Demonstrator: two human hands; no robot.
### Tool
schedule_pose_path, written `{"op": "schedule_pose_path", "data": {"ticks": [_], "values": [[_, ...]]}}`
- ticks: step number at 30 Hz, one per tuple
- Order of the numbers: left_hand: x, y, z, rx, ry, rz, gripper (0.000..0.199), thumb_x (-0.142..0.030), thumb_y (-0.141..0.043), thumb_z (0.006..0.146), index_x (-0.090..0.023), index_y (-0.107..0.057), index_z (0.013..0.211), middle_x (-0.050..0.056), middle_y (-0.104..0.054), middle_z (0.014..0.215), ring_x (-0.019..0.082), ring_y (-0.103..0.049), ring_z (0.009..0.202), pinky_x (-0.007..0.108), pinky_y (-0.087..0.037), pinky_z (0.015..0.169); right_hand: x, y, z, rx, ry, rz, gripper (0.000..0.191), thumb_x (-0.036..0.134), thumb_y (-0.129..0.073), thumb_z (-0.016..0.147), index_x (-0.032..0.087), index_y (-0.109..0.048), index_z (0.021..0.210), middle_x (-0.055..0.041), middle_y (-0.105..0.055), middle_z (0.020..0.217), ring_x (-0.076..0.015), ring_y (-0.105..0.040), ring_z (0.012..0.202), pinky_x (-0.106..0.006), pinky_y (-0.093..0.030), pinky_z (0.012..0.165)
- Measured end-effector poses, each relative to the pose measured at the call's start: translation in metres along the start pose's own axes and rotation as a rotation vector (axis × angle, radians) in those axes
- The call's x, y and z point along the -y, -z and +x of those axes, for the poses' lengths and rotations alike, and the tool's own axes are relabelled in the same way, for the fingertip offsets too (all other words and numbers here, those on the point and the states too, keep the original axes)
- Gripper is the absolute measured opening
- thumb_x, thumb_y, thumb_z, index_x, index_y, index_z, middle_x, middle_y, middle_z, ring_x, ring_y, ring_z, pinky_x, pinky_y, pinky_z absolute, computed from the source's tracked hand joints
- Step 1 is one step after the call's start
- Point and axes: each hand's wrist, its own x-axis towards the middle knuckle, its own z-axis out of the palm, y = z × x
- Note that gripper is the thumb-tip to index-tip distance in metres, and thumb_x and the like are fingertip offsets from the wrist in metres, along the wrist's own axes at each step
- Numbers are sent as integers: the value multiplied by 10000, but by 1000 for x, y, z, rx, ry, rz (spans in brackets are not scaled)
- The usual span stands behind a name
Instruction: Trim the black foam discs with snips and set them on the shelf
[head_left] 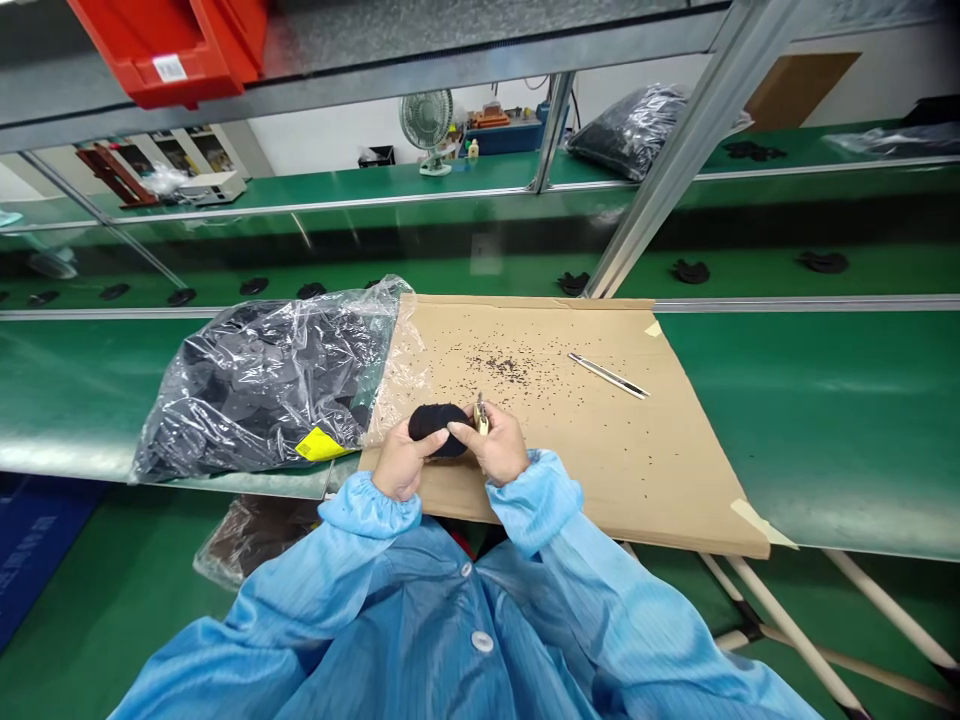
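My left hand [403, 460] is closed on the left side of a round black part [439, 428], its thumb lying on the face. My right hand [499, 445] touches the part's right edge with its thumb and also holds a small cutter-like tool [481, 416] with pale handles, tip pointing away from me. Both hands are over the near edge of a cardboard sheet [600, 460]. Small black scraps [510, 368] lie scattered beyond them. Farther right on the cardboard rests a slim metallic tool [607, 375], perhaps tweezers or a knife.
A clear plastic bag [262, 385] full of dark flat pieces lies to the left. Black parts [690, 271] are spaced along the green strip behind. A metal post [660, 170] rises behind the cardboard, and a red bin [180, 50] sits on the upper shelf.
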Motion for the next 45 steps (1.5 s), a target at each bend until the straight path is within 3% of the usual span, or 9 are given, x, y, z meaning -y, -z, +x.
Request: {"op": "schedule_pose_path", "data": {"ticks": [5, 11, 19, 25, 29, 33, 39, 42, 45], "values": [[-7, 14, 9, -15, 333, -182, 168, -160, -687, 754, -137, -646, 915, 36, -636, 763, 67, -563, 573, 139, -453, 464, 4, 2, -6, 170, 116, -69, 280, 428, -604, 795, 184, -613, 931, -40, -661, 834, -173, -606, 762, -307, -483, 725], [-9, 20, 10, 20, 504, -313, 70, -129, -606, 812, -116, -640, 873, 29, -574, 692, 44, -508, 529, 94, -422, 419, 10, 0, -12, 117, 320, -333, 149, 312, -545, 847, 202, -622, 912, -58, -662, 879, -190, -612, 833, -319, -476, 771], [-3, 11, 14, 56, 482, -228, 29, -121, -624, 792, -137, -614, 813, 22, -578, 714, 51, -510, 534, 113, -433, 428, 11, 5, -10, 88, 476, -449, 156, 245, -481, 860, 227, -629, 908, -65, -661, 876, -194, -604, 842, -337, -489, 784], [3, 0, 25, -2, 475, -216, 22, -119, -611, 797, -137, -610, 810, 15, -579, 690, 59, -516, 528, 133, -431, 432, 4, 14, 0, 64, 409, -393, 153, 265, -497, 856, 225, -638, 900, -62, -659, 876, -194, -598, 838, -333, -475, 789], [1, -15, 43, -49, 297, -77, 230, -149, -696, 721, -171, -603, 930, 16, -622, 811, 83, -570, 593, 153, -417, 429, -11, 34, 22, -99, 283, -226, 159, 336, -550, 831, 202, -616, 885, -39, -634, 822, -175, -577, 754, -310, -460, 727], [-15, -29, 94, -187, 44, 216, 453, -204, -756, 643, -206, -590, 1065, 39, -650, 943, 136, -614, 677, 204, -430, 474, -31, 53, 42, -372, 169, -11, 184, 379, -558, 818, 197, -558, 789, 7, -557, 672, -138, -498, 613, -277, -414, 625], [-69, -49, 224, -328, -537, 1136, 332, -135, -620, 720, -140, -673, 1047, 115, -658, 1017, 277, -588, 999, 388, -415, 922, -43, 57, 52, -396, 91, 194, 198, 388, -569, 799, 204, -507, 764, 25, -521, 616, -135, -485, 588, -268, -396, 602], [-82, -66, 278, -310, -589, 1500, 450, -107, -570, 743, -124, -611, 1190, 164, -560, 1194, 292, -495, 1163, 372, -352, 1008, -40, 57, 54, -378, 66, 199, 210, 393, -559, 795, 202, -489, 738, 35, -488, 583, -126, -450, 550, -263, -376, 568], [-70, -92, 314, -282, -520, 1604, 538, -156, -619, 720, -99, -560, 1252, 203, -490, 1264, 323, -455, 1206, 371, -351, 1014, -37, 56, 54, -400, 61, 181, 212, 390, -547, 795, 198, -481, 733, 47, -443, 577, -114, -412, 530, -256, -352, 548]]}}
